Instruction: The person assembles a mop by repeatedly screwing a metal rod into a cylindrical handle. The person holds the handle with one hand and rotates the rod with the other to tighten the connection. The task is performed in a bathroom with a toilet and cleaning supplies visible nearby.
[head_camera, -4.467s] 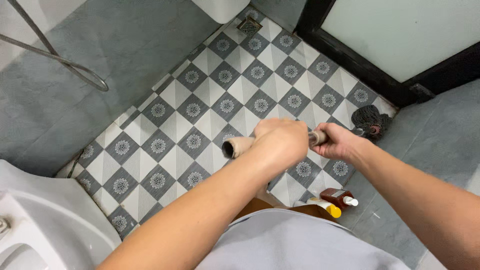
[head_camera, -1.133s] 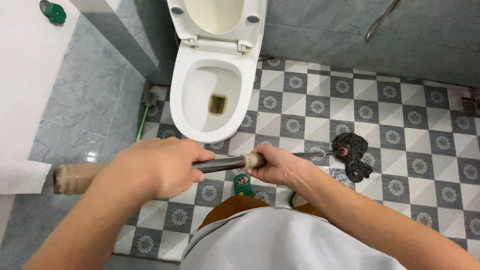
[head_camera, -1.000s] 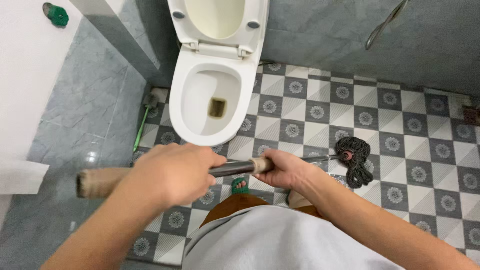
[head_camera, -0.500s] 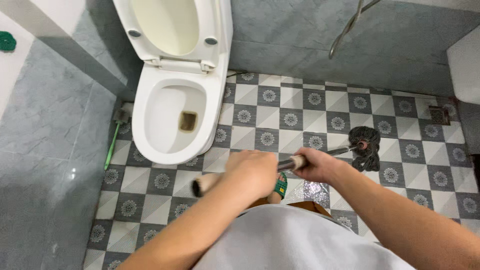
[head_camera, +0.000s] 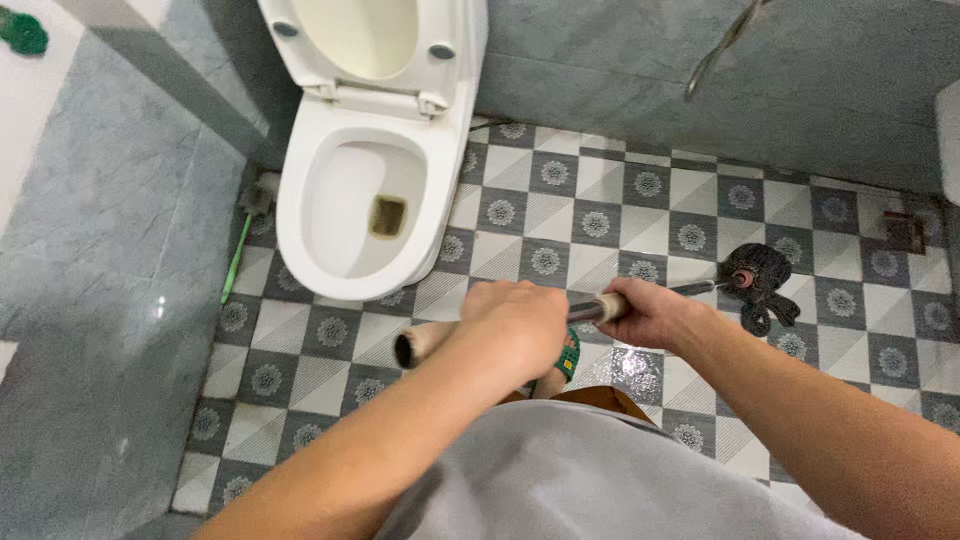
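Both my hands hold a long mop handle (head_camera: 425, 343) crosswise in front of my body. My left hand (head_camera: 515, 322) grips it near the open tan end, and my right hand (head_camera: 640, 312) grips it further along, toward the thin metal part. The dark, ragged mop head (head_camera: 757, 283) rests on the patterned floor tiles (head_camera: 590, 215) at the right. A white toilet (head_camera: 362, 190) with its lid up stands just beyond my hands, to the left.
A green-handled brush (head_camera: 240, 247) leans by the toilet's left side against the grey tiled wall. A metal hose (head_camera: 722, 45) hangs on the back wall. A floor drain (head_camera: 904, 233) sits at the far right. My green sandal (head_camera: 567, 359) shows under the handle.
The view has swung from the doorway side to the toilet. The mop head has slid a little right across the tiles, and both hands stay on the handle.
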